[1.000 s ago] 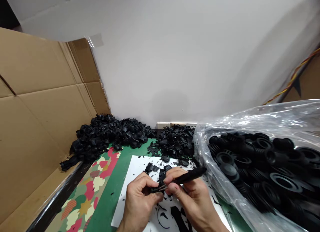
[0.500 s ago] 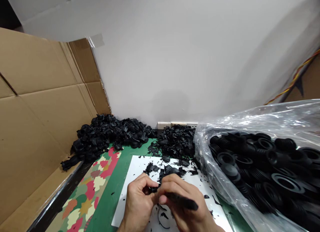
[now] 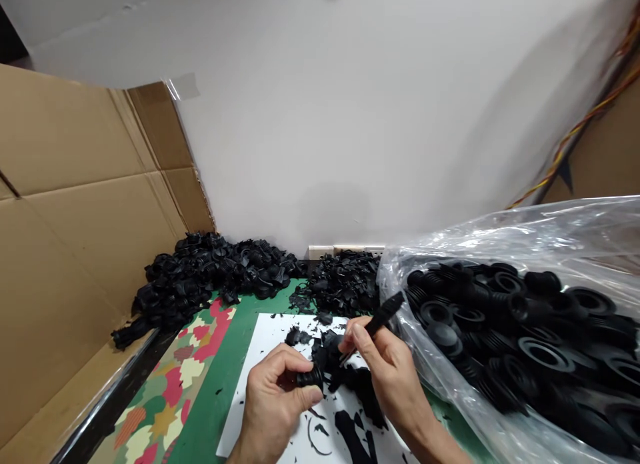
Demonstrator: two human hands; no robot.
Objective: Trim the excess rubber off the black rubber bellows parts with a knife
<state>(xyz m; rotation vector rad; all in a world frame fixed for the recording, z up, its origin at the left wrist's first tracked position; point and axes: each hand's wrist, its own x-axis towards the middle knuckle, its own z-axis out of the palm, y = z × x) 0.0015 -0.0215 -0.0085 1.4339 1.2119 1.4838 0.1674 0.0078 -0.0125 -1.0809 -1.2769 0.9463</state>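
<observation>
My left hand (image 3: 275,401) pinches a small black ribbed rubber part (image 3: 310,379) between thumb and fingers, low over a white board (image 3: 239,411). To its right, my right hand (image 3: 393,377) is closed around a slim tool with a black handle (image 3: 387,313), held like a pen. The handle points up and to the right. A thin tip shows below the fingers, apart from the rubber part; its exact kind is unclear. Black rubber scraps (image 3: 327,349) lie on the board between and beneath the hands, along with a thin curved strip (image 3: 315,439).
A large heap of black ribbed rubber pieces (image 3: 215,271) rests against a cardboard wall (image 3: 95,237) at left. Finer black shavings (image 3: 345,281) pile up near the wall. At right, a clear plastic bag (image 3: 400,344) holds many black rubber bellows (image 3: 545,354). Green surface (image 3: 215,384) borders the board.
My right hand has moved right and up, away from the left, and its tool now points upward. The rubber part in my left hand is now more visible. The view shifted slightly.
</observation>
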